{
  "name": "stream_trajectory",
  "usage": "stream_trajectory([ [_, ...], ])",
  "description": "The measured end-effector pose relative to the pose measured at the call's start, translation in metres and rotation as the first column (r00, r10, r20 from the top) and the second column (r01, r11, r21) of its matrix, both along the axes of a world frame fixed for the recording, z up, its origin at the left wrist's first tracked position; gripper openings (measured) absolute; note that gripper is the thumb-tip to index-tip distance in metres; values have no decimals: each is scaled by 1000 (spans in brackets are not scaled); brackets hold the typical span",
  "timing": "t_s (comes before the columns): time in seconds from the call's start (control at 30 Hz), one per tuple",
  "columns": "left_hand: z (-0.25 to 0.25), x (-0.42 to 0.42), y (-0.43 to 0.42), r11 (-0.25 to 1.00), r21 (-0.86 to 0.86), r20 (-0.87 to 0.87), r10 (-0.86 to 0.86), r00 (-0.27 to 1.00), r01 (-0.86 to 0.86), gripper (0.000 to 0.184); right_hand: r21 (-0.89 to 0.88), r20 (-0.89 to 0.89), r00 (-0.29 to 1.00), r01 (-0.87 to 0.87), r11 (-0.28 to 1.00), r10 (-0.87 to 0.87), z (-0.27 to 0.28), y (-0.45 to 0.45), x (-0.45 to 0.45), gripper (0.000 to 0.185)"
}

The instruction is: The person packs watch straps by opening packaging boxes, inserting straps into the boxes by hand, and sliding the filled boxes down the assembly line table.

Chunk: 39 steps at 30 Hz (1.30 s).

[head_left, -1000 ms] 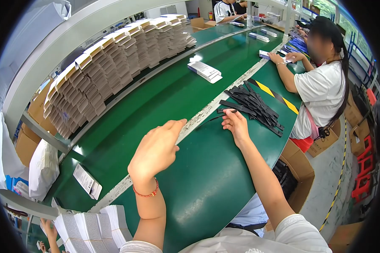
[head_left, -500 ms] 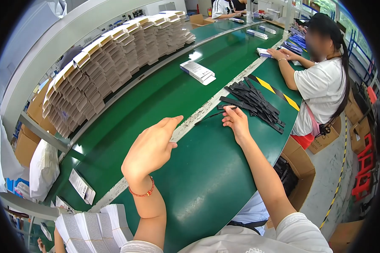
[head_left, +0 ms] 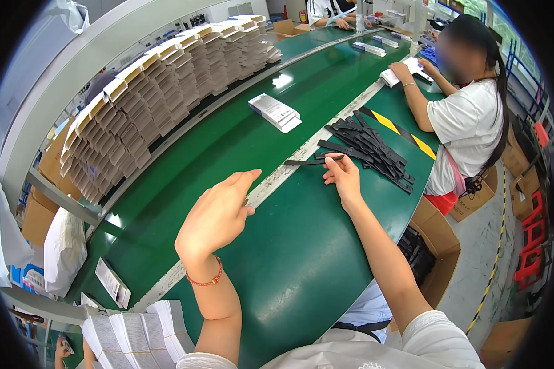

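My right hand [head_left: 341, 175] pinches one end of a black strip [head_left: 305, 163], which points left over the worn metal rail. Just beyond it, a pile of black strips [head_left: 372, 150] lies on the green table [head_left: 301, 246]. My left hand [head_left: 218, 212] hangs over the near side of the rail, fingers stretched together toward the belt, and nothing shows in it. A white box [head_left: 275, 112] with an open flap lies on the green belt [head_left: 209, 160] ahead of my hands.
Stacked cartons [head_left: 160, 92] line the belt's far side. Folded paper bundles [head_left: 135, 338] stand at lower left, near another white box [head_left: 112, 283]. A co-worker [head_left: 465, 117] handles a white box at right. An open cardboard box [head_left: 434, 246] sits below the table edge.
The white boxes on the belt have shifted left and toward me. My left hand has moved slightly left. The strip in my right hand has swung up to nearly level.
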<state>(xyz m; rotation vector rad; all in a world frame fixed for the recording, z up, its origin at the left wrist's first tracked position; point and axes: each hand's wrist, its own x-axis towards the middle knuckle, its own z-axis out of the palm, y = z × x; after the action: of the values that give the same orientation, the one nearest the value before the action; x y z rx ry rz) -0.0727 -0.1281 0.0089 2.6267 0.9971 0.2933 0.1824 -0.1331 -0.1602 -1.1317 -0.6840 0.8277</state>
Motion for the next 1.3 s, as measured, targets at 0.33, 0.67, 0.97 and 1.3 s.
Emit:
stream_trajectory([
  [0.33, -63, 13, 72, 998, 35, -28, 56, 998, -55, 53, -33, 183, 982, -50, 998, 55, -1, -1, 0, 18],
  [0.67, -158, 101, 190, 906, 423, 34, -46, 998, 27, 83, 169, 226, 972, 29, 985, -67, 1, 6, -13, 19],
  [0.97, -112, 105, 231, 752, 617, -57, -251, 966, 232, 45, 525, 167, 980, 8, 851, -112, 45, -7, -7, 33],
  [1.3, -21, 87, 72, 995, 95, 635, -36, 772, -32, 50, 508, 763, 592, -301, 807, -259, 189, -44, -4, 43],
])
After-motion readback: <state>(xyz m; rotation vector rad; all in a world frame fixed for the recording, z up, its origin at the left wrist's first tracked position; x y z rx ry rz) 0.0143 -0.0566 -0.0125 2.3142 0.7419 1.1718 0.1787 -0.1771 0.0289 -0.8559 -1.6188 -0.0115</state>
